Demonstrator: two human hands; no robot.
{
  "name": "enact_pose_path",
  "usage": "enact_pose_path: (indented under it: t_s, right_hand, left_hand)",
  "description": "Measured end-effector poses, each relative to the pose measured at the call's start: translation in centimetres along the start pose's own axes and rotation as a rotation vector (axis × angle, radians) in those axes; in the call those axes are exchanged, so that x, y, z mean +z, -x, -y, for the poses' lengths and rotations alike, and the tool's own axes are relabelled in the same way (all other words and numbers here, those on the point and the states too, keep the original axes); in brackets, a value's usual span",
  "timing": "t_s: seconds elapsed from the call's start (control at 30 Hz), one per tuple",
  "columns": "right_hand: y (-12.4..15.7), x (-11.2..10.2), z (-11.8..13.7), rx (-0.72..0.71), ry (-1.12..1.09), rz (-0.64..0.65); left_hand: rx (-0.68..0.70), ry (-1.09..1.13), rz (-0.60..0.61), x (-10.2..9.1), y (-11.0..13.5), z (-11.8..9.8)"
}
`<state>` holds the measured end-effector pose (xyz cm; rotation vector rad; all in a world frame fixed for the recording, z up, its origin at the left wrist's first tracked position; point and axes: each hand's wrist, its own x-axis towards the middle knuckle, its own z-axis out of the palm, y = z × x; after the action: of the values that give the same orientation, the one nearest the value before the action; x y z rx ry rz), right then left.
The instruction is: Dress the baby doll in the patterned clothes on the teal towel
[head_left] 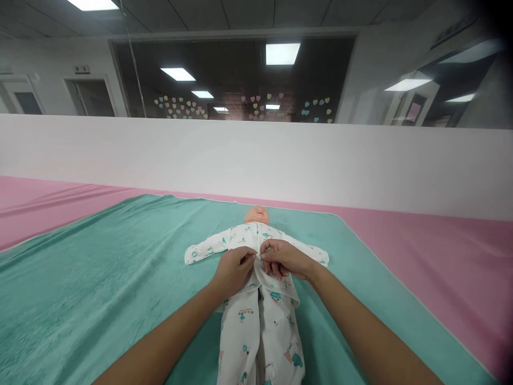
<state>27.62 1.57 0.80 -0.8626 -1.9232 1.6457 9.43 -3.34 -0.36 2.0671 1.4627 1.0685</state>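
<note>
Our left hand [236, 268] pinches the front edge of the white printed shirt [242, 234] between thumb and fingertips, and our right hand [285, 258] pinches the facing edge just beside it, its lower fingers curled beneath. Both sets of fingertips nearly meet at the middle of the doll's front; we cannot tell exactly what small part of the fabric lies between them. Below our grip, the shirt's lower edges hang apart over the white printed trousers [240, 331].

The doll [257, 215] wears both garments and lies on its back on a green blanket [132, 262], head away from us, both sleeves spread outward. Pink cloth [444, 256] shows beyond the blanket's edges, and behind it stands a low white wall [256, 160].
</note>
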Motion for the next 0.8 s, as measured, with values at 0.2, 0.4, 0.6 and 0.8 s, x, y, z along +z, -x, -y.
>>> enact_pose_path:
  t_s: [0.2, 0.4, 0.6, 0.8]
  right_hand:
    - [-0.2, 0.1, -0.2, -0.016, 0.048, -0.024]
    - [-1.9, 0.5, -0.5, -0.149, 0.313, -0.518]
    - [-3.2, 1.0, 0.8, -0.094, 0.789, -0.65]
    - [-5.3, -0.6, 1.7, -0.021, 0.753, -0.389]
  left_hand:
    - [-0.005, -0.04, -0.011, 0.1, 0.1, 0.0]
    - [-0.021, -0.128, -0.128, 0.6, -1.1, 0.6]
    - [-0.003, -0.363, -0.154, 0.7, -4.9, 1.4]
    - [0.082, -0.451, -0.109, 0.7, -5.6, 1.5]
